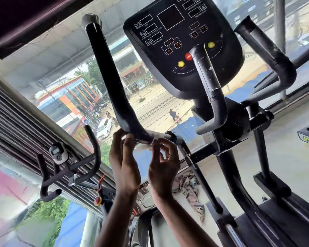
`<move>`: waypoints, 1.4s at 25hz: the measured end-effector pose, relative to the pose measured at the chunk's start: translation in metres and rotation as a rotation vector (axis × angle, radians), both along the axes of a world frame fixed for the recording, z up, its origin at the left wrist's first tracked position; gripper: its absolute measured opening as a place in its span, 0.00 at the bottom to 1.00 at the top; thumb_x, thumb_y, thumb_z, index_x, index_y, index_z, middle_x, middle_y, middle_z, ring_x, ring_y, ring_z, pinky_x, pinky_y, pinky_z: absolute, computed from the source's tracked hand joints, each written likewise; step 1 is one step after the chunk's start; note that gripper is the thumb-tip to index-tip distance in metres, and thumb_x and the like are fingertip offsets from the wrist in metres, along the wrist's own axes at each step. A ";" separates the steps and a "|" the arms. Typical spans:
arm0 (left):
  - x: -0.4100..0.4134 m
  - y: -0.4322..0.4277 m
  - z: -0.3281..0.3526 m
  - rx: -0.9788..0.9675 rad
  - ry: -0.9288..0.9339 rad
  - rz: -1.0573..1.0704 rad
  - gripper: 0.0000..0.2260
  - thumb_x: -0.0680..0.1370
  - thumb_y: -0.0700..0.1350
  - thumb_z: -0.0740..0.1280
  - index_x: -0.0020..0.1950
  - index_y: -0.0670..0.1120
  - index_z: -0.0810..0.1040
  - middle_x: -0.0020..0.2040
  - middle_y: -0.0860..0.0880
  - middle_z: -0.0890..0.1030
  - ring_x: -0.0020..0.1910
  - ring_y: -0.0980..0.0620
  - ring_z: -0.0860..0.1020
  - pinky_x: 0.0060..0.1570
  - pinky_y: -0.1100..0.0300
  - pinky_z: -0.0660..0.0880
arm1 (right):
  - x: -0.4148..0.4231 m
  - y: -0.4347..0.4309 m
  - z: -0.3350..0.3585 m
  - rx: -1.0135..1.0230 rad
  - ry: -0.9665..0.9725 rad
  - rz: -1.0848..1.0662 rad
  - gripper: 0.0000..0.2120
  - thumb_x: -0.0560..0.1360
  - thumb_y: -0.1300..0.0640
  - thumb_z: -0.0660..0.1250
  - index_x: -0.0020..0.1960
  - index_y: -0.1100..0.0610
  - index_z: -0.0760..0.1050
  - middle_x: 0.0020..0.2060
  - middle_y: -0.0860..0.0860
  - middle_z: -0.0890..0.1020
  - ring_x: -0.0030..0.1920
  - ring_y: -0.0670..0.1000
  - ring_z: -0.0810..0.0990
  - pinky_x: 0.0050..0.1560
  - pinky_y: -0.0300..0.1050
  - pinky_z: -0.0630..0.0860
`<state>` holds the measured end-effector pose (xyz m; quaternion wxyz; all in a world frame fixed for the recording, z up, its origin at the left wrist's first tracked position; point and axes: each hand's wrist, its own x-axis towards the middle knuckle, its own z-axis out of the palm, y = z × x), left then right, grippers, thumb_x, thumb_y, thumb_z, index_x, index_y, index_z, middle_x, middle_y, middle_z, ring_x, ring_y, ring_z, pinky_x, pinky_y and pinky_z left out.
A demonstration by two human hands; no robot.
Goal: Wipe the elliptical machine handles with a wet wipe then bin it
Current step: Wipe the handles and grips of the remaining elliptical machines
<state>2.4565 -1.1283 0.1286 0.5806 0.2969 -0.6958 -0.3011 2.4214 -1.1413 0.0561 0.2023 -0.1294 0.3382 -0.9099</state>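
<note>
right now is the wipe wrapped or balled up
Wrapped round the handle's lower end; the right hand pinches the wipe, the left hand grips the handle.

A crumpled rag (189,186) lies on the floor (284,157). Bike handlebars (70,168) stand at left; a white car (104,128) sits outside the window (48,68).

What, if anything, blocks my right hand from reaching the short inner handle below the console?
Probably yes, reachable: open air lies between the right hand and the inner handle, though it pinches the wet wipe.
</note>
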 end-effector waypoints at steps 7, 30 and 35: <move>-0.013 0.009 -0.008 0.011 0.025 0.132 0.11 0.80 0.49 0.67 0.59 0.45 0.79 0.50 0.51 0.85 0.54 0.53 0.82 0.54 0.63 0.77 | -0.075 -0.078 -0.067 0.472 0.233 -0.036 0.05 0.79 0.61 0.71 0.52 0.58 0.85 0.48 0.54 0.87 0.49 0.53 0.85 0.51 0.38 0.79; -0.025 0.012 -0.012 -0.010 0.063 0.258 0.07 0.78 0.54 0.67 0.51 0.52 0.80 0.47 0.54 0.83 0.51 0.54 0.80 0.59 0.49 0.76 | -0.117 -0.062 -0.063 0.355 0.751 -0.025 0.09 0.79 0.63 0.70 0.57 0.58 0.86 0.49 0.53 0.87 0.51 0.46 0.82 0.54 0.49 0.82; -0.026 0.012 -0.011 -0.014 0.058 0.278 0.05 0.79 0.52 0.67 0.48 0.52 0.79 0.44 0.55 0.83 0.48 0.54 0.80 0.56 0.48 0.76 | -0.090 -0.009 -0.014 -0.024 0.805 0.014 0.09 0.80 0.67 0.69 0.58 0.61 0.85 0.50 0.53 0.85 0.54 0.46 0.83 0.55 0.40 0.77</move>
